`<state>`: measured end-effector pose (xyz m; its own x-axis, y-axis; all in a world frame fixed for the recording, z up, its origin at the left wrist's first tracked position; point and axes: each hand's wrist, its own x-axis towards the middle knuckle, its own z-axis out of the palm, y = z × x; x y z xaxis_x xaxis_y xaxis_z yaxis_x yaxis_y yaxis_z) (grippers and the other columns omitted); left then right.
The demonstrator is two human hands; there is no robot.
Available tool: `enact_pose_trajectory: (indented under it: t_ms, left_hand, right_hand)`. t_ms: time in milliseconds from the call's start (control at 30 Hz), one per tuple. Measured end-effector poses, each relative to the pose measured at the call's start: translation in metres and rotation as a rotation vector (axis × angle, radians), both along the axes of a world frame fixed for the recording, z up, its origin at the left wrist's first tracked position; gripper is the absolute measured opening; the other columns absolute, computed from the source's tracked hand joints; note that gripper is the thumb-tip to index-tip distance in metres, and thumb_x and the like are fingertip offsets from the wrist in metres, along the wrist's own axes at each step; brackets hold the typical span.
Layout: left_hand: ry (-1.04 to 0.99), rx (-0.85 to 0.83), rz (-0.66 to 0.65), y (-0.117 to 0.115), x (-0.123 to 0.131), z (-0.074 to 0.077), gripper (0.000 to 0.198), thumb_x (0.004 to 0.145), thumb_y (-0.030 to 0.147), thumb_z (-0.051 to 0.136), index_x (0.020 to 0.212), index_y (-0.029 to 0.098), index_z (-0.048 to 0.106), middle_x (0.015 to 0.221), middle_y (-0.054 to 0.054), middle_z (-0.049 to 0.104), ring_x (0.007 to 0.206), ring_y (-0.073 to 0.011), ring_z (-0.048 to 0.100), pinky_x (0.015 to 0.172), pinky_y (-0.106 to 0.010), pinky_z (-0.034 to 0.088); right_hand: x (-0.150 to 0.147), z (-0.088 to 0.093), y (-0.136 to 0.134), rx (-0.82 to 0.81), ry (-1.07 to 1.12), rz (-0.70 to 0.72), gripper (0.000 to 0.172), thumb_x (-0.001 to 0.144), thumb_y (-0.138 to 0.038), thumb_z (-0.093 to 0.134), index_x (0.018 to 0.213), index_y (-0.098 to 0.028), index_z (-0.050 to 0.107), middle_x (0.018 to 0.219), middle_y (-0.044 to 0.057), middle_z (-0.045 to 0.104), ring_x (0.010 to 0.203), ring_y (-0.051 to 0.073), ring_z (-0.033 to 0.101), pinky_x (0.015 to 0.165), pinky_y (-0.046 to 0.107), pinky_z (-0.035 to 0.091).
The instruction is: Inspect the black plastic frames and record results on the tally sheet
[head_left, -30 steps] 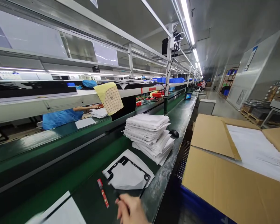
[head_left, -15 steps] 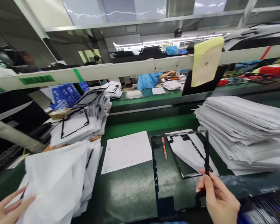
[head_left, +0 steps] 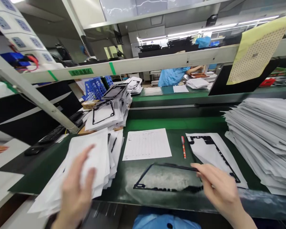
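Observation:
A thin black rectangular frame (head_left: 154, 190) is tilted above the green tabletop, pinched at its right side by my right hand (head_left: 219, 184). My left hand (head_left: 77, 187), blurred by motion, is over the left stack of white sheets (head_left: 95, 146); its thumb and forefinger are apart and nothing shows between them. To the right, another black frame (head_left: 222, 156) lies on a white sheet (head_left: 205, 156), partly behind my right hand. Between the two, a red pen (head_left: 183, 147) rests on the table near a printed form (head_left: 147, 144).
A tall stack of white sheets (head_left: 264, 143) stands at the right. Farther left are more sheets with black frames (head_left: 103, 113), blue baskets (head_left: 95, 89), a keyboard (head_left: 52, 133) and a mouse (head_left: 33, 151). A white rail (head_left: 147, 63) crosses ahead; a person in blue (head_left: 173, 76) is beyond it.
My left hand has lifted off the sheets and moved right. My right hand has lowered and tilted the black frame from near upright toward flat. The view has turned left.

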<state>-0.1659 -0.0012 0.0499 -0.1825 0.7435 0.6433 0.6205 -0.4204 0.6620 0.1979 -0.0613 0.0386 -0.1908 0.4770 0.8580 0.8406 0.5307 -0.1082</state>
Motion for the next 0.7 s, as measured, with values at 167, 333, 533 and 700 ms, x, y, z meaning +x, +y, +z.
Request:
enact_pose_trajectory:
  t_ms: [167, 333, 533, 700]
  left_hand:
    - [0.425, 0.177, -0.576, -0.020, 0.091, 0.014, 0.042, 0.112, 0.041, 0.042, 0.141, 0.018, 0.061, 0.117, -0.012, 0.081, 0.103, -0.0213, 0.081, 0.087, -0.027, 0.065]
    - [0.328, 0.140, -0.758, -0.024, 0.124, -0.003, 0.040, 0.116, 0.031, 0.029, 0.092, 0.021, 0.060, 0.052, 0.008, 0.059, 0.037, -0.0077, 0.057, 0.043, -0.016, 0.044]
    - [0.185, 0.256, -0.709, -0.028, 0.121, -0.041, 0.043, 0.114, 0.030, 0.031, 0.075, 0.023, 0.044, 0.049, 0.006, 0.048, 0.037, -0.0078, 0.049, 0.042, -0.019, 0.038]
    - [0.092, 0.217, -0.604, -0.028, 0.129, -0.033, 0.044, 0.114, 0.043, 0.025, 0.107, 0.019, 0.061, 0.068, 0.000, 0.067, 0.051, -0.0131, 0.065, 0.052, -0.023, 0.052]
  right_hand:
    - [-0.030, 0.034, 0.017, 0.144, -0.426, 0.014, 0.041, 0.102, 0.002, 0.038, 0.090, -0.017, 0.072, 0.074, 0.003, 0.070, 0.080, 0.015, 0.070, 0.094, 0.032, 0.058]
    - [-0.021, 0.023, 0.016, 0.315, -0.327, -0.061, 0.026, 0.101, -0.003, 0.055, 0.111, -0.019, 0.074, 0.119, 0.010, 0.073, 0.121, 0.019, 0.066, 0.128, 0.039, 0.034]
    - [-0.007, 0.021, 0.022, 0.183, 0.178, 0.132, 0.033, 0.107, -0.013, 0.049, 0.137, -0.016, 0.061, 0.102, 0.010, 0.072, 0.095, 0.022, 0.071, 0.080, 0.036, 0.059]
    - [-0.017, 0.042, 0.019, 0.225, -0.036, 0.190, 0.024, 0.102, -0.002, 0.045, 0.099, -0.014, 0.065, 0.081, 0.004, 0.066, 0.073, 0.015, 0.061, 0.067, 0.030, 0.050]
